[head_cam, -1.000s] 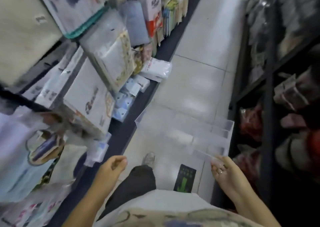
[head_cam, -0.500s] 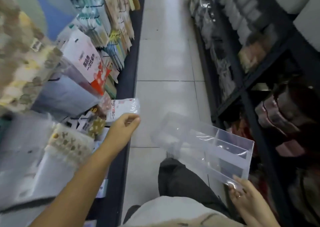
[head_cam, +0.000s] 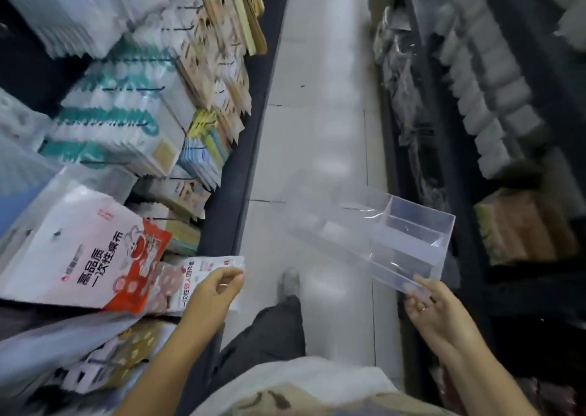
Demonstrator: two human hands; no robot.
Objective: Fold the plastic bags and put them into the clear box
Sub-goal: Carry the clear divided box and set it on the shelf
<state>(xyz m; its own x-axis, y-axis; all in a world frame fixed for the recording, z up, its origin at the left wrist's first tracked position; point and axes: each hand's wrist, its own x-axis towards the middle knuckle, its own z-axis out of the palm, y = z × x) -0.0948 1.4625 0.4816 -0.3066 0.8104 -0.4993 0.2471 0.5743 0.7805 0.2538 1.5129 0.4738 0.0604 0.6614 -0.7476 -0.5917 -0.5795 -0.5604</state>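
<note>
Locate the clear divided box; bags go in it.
Head view, right of centre: the clear divided plastic box is gripped by the right hand over the tiled floor, beside the dark right-side shelving.

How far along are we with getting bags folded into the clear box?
Done: nothing yet; the clear box has compartments that look empty. In hand: the right hand holds the box by its near edge over the aisle, and the left hand has a grip on a white packet at the shelf, apparently the bags. Left: pull it free, fold the bags, put them into the box.
</note>
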